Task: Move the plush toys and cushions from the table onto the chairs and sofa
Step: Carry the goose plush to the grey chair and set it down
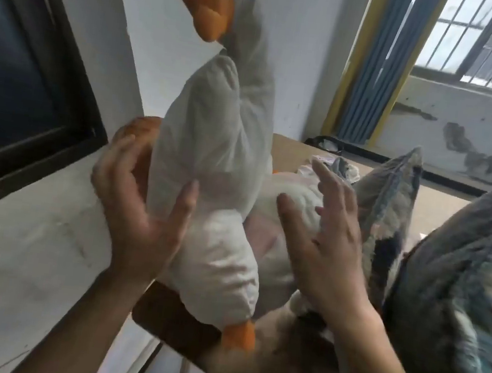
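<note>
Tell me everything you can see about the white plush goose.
The white plush goose is soft, wrinkled fabric, upended: orange beak down over the table edge, orange feet up by the wall. The left hand holds its body between thumb and fingers; the right hand is spread open beside it.

A barred window lights the white wall

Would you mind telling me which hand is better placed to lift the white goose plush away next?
Left. The left hand holds the white goose plush between thumb and fingers, while the right hand hovers open beside it, fingers spread.
</note>
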Tool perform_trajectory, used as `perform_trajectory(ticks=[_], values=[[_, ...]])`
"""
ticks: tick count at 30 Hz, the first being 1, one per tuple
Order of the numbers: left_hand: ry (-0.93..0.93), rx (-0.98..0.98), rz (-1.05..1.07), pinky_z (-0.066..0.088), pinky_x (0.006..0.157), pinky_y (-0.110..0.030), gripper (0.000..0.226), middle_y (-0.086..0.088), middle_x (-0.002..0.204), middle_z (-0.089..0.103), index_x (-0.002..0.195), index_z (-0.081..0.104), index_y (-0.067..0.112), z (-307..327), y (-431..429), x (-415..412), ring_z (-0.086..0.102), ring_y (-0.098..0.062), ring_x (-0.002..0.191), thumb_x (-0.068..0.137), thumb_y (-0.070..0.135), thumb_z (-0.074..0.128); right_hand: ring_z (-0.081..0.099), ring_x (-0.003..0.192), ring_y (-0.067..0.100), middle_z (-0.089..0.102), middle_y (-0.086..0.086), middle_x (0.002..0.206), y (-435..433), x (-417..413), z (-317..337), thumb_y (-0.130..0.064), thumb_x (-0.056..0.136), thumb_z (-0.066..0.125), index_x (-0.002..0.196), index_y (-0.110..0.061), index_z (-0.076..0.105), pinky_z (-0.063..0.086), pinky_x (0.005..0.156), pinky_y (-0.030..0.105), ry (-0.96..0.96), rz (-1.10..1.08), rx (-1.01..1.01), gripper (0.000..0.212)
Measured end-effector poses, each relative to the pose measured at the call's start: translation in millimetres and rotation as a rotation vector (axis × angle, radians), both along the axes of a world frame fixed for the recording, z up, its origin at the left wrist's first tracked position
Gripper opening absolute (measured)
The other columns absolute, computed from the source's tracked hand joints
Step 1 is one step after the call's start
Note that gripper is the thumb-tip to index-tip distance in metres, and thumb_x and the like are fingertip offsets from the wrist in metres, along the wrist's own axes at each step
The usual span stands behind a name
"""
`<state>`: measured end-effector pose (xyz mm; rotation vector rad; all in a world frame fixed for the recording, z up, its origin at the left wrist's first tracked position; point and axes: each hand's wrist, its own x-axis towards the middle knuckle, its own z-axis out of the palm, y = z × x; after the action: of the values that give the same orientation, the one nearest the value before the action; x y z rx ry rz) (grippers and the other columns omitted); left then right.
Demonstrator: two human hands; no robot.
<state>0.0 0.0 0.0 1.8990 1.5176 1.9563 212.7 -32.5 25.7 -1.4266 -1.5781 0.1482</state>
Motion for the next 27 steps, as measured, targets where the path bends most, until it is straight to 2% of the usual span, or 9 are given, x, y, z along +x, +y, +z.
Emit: perform_trajectory(ticks=[3, 7, 10, 13, 16, 19, 22, 24, 27], values=[[-0.236, -0.246, -0.029, 0.041, 0.113, -0.035, 0.069, 0.000, 0.144, 0.049, 0.140, 0.046, 0.025, 7, 37, -16, 0.048, -0.012, 0.132, 0.090, 0.072, 0.051, 0.015, 0.153, 0.009, 0.021, -0.001, 0.167, 48, -35, -4, -0.045, 0.106, 0.039, 0.161, -0.023, 0.019, 0.012, 0.117, 0.020, 0.286, 0.147, -0.224, 0.062], [-0.402, -0.421, -0.104, 0.036, 0.116, -0.037, 0.047, 0.000, 0.129, 0.061, 0.137, 0.060, 0.009, 15, 44, -6, 0.054, -0.013, 0.123, 0.108, 0.041, 0.041, 0.001, 0.158, 0.018, 0.003, 0.005, 0.172, 91, -61, -25, -0.049, 0.108, 0.024, 0.163, -0.015, 0.005, 0.001, 0.124, 0.031, 0.409, 0.260, -0.462, 0.067], [-0.415, -0.470, -0.127, 0.031, 0.119, -0.032, 0.046, 0.010, 0.123, 0.056, 0.139, 0.059, 0.018, 19, 29, 1, 0.050, -0.007, 0.120, 0.107, 0.046, 0.040, -0.002, 0.157, 0.015, -0.002, 0.004, 0.171, 94, -66, -35, -0.050, 0.107, 0.014, 0.162, -0.015, 0.004, -0.002, 0.127, 0.031, 0.343, 0.364, -0.395, 0.067], [-0.375, -0.446, -0.229, 0.036, 0.116, -0.031, 0.050, 0.013, 0.131, 0.061, 0.145, 0.054, 0.027, 28, 17, 2, 0.055, -0.003, 0.122, 0.106, 0.053, 0.036, 0.001, 0.156, 0.008, 0.002, 0.002, 0.172, 79, -65, -22, -0.037, 0.112, 0.014, 0.163, -0.013, 0.006, -0.001, 0.122, 0.017, 0.382, 0.371, -0.302, 0.057], [-0.344, -0.335, -0.277, 0.039, 0.114, -0.026, 0.051, 0.021, 0.137, 0.060, 0.146, 0.048, 0.045, 48, 6, 11, 0.055, 0.003, 0.126, 0.100, 0.064, 0.039, 0.006, 0.157, 0.011, 0.007, 0.007, 0.171, 63, -51, 0, -0.024, 0.113, 0.018, 0.162, -0.009, 0.009, 0.005, 0.127, 0.025, 0.375, 0.331, -0.195, 0.052], [-0.351, -0.207, -0.373, 0.039, 0.109, -0.011, 0.050, 0.014, 0.149, 0.054, 0.153, 0.044, 0.032, 72, -4, 34, 0.051, 0.005, 0.131, 0.105, 0.048, 0.044, 0.018, 0.153, 0.012, 0.019, 0.011, 0.169, 43, -27, 24, -0.027, 0.113, 0.023, 0.161, -0.007, 0.016, 0.016, 0.125, 0.023, 0.388, 0.230, -0.092, 0.053], [-0.335, -0.069, -0.503, 0.038, 0.112, -0.015, 0.057, 0.014, 0.153, 0.049, 0.153, 0.044, 0.024, 92, -18, 71, 0.047, 0.008, 0.135, 0.101, 0.048, 0.046, 0.038, 0.141, 0.026, 0.043, 0.025, 0.153, 14, 7, 36, -0.033, 0.102, 0.036, 0.143, 0.008, 0.043, 0.030, 0.117, 0.038, 0.358, 0.083, -0.023, 0.058], [-0.303, -0.009, -0.569, 0.037, 0.114, -0.019, 0.062, 0.019, 0.150, 0.047, 0.153, 0.044, 0.023, 103, -32, 98, 0.045, 0.008, 0.135, 0.098, 0.052, 0.047, 0.049, 0.119, 0.019, 0.059, 0.022, 0.127, -11, 31, 37, -0.025, 0.097, 0.042, 0.111, -0.004, 0.059, 0.039, 0.100, 0.037, 0.378, -0.022, 0.015, 0.030], [-0.233, 0.056, -0.694, 0.036, 0.113, -0.020, 0.067, 0.026, 0.139, 0.046, 0.152, 0.045, 0.020, 123, -61, 143, 0.044, 0.008, 0.131, 0.094, 0.055, 0.046, 0.048, 0.095, 0.003, 0.058, 0.004, 0.100, -62, 62, 52, -0.015, 0.091, 0.047, 0.088, -0.019, 0.052, 0.042, 0.081, 0.012, 0.513, -0.136, 0.143, 0.007]])
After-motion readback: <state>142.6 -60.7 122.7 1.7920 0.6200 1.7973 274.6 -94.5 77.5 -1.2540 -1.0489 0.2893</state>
